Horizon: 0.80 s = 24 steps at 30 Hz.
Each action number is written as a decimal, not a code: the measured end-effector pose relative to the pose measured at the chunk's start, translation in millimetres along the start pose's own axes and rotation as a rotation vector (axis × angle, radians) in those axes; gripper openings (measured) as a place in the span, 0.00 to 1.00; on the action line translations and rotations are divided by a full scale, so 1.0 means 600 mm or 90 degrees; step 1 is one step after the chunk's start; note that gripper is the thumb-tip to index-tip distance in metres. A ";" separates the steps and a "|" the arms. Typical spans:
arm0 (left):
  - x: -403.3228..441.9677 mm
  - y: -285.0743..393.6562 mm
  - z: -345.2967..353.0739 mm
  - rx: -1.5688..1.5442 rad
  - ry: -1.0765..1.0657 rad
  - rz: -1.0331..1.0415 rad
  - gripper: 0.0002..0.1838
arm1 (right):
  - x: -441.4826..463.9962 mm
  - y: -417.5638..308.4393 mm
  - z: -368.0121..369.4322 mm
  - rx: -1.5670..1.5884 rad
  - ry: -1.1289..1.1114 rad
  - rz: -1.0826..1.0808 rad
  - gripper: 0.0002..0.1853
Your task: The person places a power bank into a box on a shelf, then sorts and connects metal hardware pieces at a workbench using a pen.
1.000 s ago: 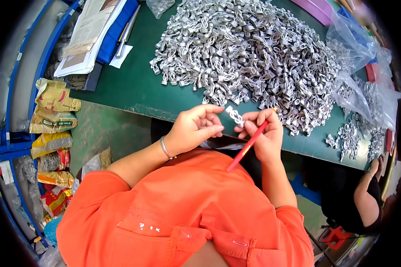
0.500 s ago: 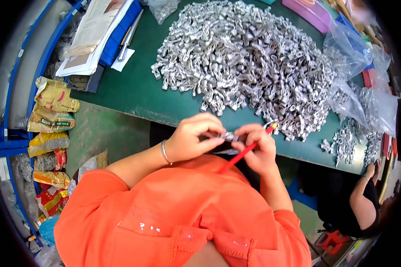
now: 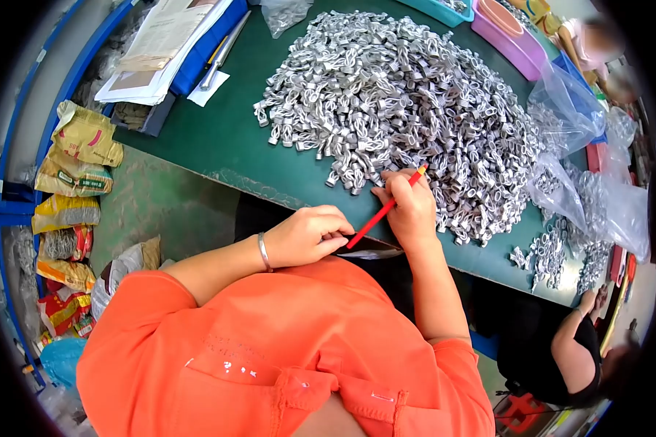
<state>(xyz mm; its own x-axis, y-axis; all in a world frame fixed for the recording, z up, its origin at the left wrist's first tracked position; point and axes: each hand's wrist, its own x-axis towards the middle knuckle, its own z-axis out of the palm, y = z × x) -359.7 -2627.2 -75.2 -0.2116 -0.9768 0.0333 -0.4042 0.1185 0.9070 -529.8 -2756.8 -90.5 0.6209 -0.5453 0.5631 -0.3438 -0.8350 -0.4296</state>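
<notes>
A large heap of small grey looped metal-looking parts covers much of the green table. My right hand is at the heap's near edge, its fingers closed round a red pencil that slants down to the left. Whether its fingertips also touch a part is hidden. My left hand, with a bracelet at the wrist, is near my body just off the table edge, fingers curled together; whatever they may hold is hidden.
Papers lie on a blue bin at the back left. Pink tub and clear plastic bags are at the right. Filled sacks stand on the left rack. A co-worker's arm is at the lower right.
My hands have come apart. The right one has moved forward to the heap, keeping the pencil; the left has drawn back slightly. The grey part seen between them is no longer visible.
</notes>
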 end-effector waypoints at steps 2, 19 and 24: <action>-0.001 0.002 -0.006 0.000 0.003 -0.021 0.08 | -0.004 0.003 -0.004 -0.020 -0.007 -0.047 0.15; 0.016 0.001 0.006 -0.453 0.119 -0.058 0.10 | -0.057 -0.071 -0.029 0.819 0.116 0.486 0.12; 0.010 0.012 0.003 -0.375 0.127 -0.003 0.10 | -0.080 -0.065 -0.023 0.724 0.092 0.338 0.17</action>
<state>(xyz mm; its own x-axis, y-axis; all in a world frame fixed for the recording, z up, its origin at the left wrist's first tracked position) -365.7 -2632.1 -69.4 -0.0169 -0.9983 0.0555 0.1662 0.0519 0.9847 -556.1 -2699.0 -91.2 0.4849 -0.8566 0.1761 0.3174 -0.0153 -0.9482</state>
